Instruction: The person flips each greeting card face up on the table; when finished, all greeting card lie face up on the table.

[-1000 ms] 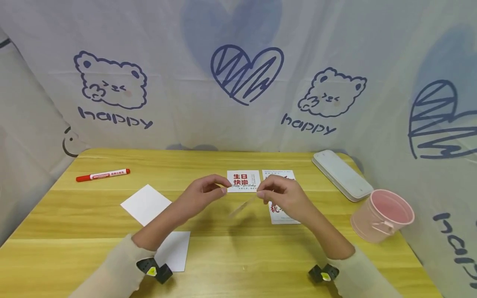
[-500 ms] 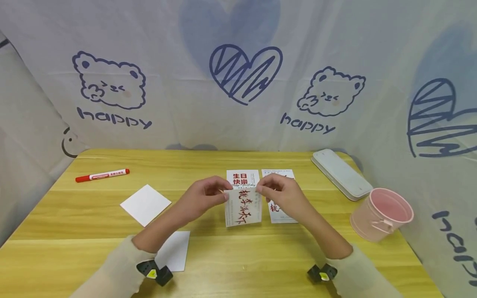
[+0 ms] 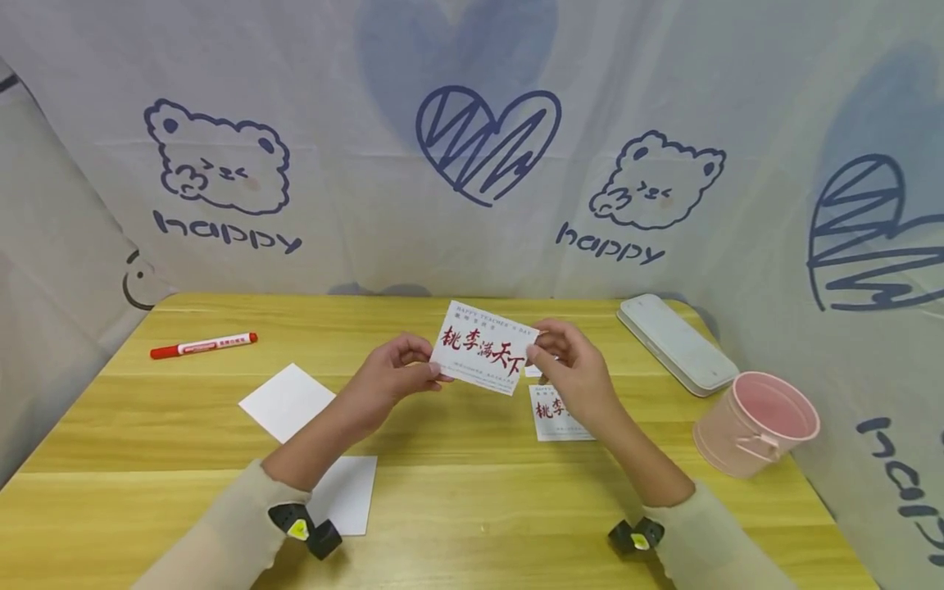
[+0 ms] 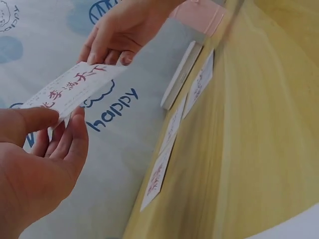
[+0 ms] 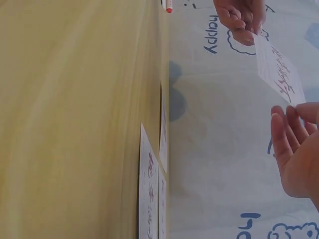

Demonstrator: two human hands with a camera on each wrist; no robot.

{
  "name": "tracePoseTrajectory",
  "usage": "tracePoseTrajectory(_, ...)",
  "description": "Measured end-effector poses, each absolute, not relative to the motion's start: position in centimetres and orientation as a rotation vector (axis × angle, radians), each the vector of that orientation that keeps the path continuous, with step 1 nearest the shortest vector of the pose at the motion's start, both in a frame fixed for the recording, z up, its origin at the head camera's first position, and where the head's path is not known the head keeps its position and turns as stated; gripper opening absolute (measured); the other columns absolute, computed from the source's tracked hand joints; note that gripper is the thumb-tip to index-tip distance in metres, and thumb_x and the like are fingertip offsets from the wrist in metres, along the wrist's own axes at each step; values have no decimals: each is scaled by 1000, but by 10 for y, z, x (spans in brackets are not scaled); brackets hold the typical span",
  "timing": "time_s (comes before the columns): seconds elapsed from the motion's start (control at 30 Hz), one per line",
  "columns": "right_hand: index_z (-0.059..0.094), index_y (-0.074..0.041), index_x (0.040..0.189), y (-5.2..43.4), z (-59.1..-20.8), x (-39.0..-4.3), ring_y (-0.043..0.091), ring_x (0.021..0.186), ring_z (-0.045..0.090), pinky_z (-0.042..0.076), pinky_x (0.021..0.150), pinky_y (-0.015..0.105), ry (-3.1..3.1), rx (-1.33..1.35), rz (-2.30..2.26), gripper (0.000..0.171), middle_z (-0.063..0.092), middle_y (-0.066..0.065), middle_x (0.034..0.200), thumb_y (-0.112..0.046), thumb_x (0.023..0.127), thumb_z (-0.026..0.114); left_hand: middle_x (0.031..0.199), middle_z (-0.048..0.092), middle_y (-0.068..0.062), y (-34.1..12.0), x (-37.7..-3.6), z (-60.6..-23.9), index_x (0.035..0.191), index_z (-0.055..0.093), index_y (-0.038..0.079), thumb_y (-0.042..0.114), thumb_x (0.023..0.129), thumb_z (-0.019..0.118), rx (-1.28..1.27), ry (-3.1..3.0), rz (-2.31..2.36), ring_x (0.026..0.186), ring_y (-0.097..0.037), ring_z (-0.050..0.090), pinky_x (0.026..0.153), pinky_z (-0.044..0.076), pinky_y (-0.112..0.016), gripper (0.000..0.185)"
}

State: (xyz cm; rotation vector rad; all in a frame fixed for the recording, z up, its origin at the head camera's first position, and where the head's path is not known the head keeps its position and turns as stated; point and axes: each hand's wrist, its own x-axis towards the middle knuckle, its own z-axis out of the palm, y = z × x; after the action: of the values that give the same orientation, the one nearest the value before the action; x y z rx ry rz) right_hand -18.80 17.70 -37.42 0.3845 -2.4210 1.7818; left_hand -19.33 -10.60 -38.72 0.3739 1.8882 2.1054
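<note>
Left hand (image 3: 385, 383) and right hand (image 3: 583, 378) are pinching a printed card (image 3: 483, 351), mid-frame.
Three lettered cards (image 4: 157, 174) are already lying on the table (image 3: 472, 524), centre of the left wrist view; two blank-faced cards (image 3: 288, 400), left in the head view, are seemingly still awaiting handling.

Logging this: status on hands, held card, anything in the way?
Left hand, right hand pinching printed card at opposite ends. Card tilted, off the table. Nothing visibly blocking it.

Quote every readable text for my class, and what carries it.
"HAPPY TEACHER'S DAY": raised white rectangular card.
"桃李满天下": same card, in red.
"桃李": white table card, partly covered by right hand.
"happy": white-and-blue fabric backdrop, repeated.
Too small or blurred: fine print, label of red-and-white marker, other cards.
</note>
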Motion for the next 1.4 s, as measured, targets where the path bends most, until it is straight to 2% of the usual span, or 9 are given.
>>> tracePoseTrajectory(0.13,57,-7,131,176,-375,-190,15,79,66,55,65,28,-2367,423,1845,36,69,13,100,-11,97,67,111,62,-11,-106,-194,-389,121,50,-1,5,95,60,367,1983,2055,100,-22,66,89,56,-31,28)
tracePoseTrajectory(0.27,59,-6,130,177,-378,-191,20,78,67,54,63,29,-2443,472,1826,34,68,12,98,-9,97,66,122,58,-15,-107,-195,-390,134,50,1,9,96,61,386,2137,2025,101,-19,62,91,55,-34,41)
tracePoseTrajectory(0.37,61,-9,129,179,-383,-191,24,79,67,54,64,29,-2553,479,1781,33,69,11,98,-12,97,67,117,61,-14,-107,-198,-391,137,51,4,10,97,61,393,2182,2010,92,-19,64,86,56,-37,42)
tracePoseTrajectory(0.53,61,-7,127,184,-392,-192,25,80,65,54,69,32,-2682,446,1730,34,68,12,96,-16,96,69,100,63,-9,-102,-203,-398,131,57,1,8,99,60,418,2183,1904,77,-21,65,77,56,-37,32)
tracePoseTrajectory(0.63,61,-7,124,185,-399,-195,27,80,65,54,69,35,-2746,431,1700,32,68,12,93,-17,95,70,95,64,-9,-99,-206,-405,122,62,-1,6,98,60,419,2228,1795,77,-22,65,77,57,-39,25)
tracePoseTrajectory(0.73,61,-7,121,186,-406,-199,27,79,63,51,66,32,-2841,438,1632,30,69,9,92,-16,94,70,92,66,-9,-97,-209,-413,114,66,1,5,96,61,401,2283,1675,79,-22,64,76,56,-37,19)
tracePoseTrajectory(0.97,64,-13,112,185,-424,-207,14,71,57,45,64,30,-3079,394,1236,23,65,-2,89,-21,92,72,92,68,-9,-94,-222,-427,107,69,2,6,95,62,486,2353,1441,78,-20,59,69,49,-30,15)
tracePoseTrajectory(1.17,67,-14,106,183,-426,-215,11,72,56,45,68,30,-3136,481,966,19,64,-4,89,-23,91,73,94,68,-2,-88,-233,-433,103,71,8,9,93,67,543,2507,1199,81,-13,56,75,47,-27,10)
tracePoseTrajectory(1.4,68,-12,105,184,-430,-229,13,70,53,44,67,28,-3167,511,866,20,61,-3,84,-22,90,76,96,67,2,-80,-240,-436,100,70,13,15,94,68,583,2664,955,85,-13,56,83,47,-33,6)
